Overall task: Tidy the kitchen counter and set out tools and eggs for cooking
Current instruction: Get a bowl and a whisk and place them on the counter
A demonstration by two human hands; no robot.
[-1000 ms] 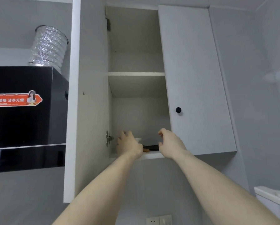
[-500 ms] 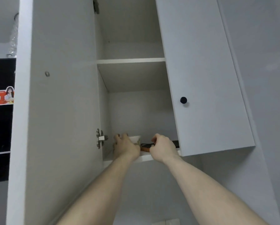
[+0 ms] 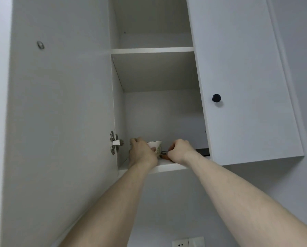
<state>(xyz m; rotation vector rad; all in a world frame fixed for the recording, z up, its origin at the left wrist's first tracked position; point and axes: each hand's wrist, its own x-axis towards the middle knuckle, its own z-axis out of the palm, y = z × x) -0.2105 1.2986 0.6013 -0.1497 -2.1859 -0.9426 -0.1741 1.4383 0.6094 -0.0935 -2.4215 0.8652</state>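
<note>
Both arms reach up into a white wall cabinet [image 3: 238, 68], lower compartment. The left door [image 3: 60, 104] is swung open with a metal hinge [image 3: 114, 142] at its inner edge; the right door has a black knob [image 3: 216, 98] and is closed. The left hand [image 3: 142, 152] curls around a white bowl [image 3: 156, 146] with a green pattern, thumb lying on the bowl's side, fingers wrapped round the far left of it. The bowl sits on the bottom shelf [image 3: 167, 166], near its front edge, at the left side of the compartment. The right hand [image 3: 180, 151] is clenched around something at the shelf front, just right of the bowl; a brownish-orange handle [image 3: 164, 157] shows under the knuckles, and a thin dark wire-like part runs between the hand and the bowl. What tool it is cannot be told. A flat black object [image 3: 202, 152] lies on the same shelf behind the right wrist, partly hidden by the closed door. The middle shelf [image 3: 151, 50] holds nothing visible. A wall socket [image 3: 180, 244] sits below the cabinet.
</note>
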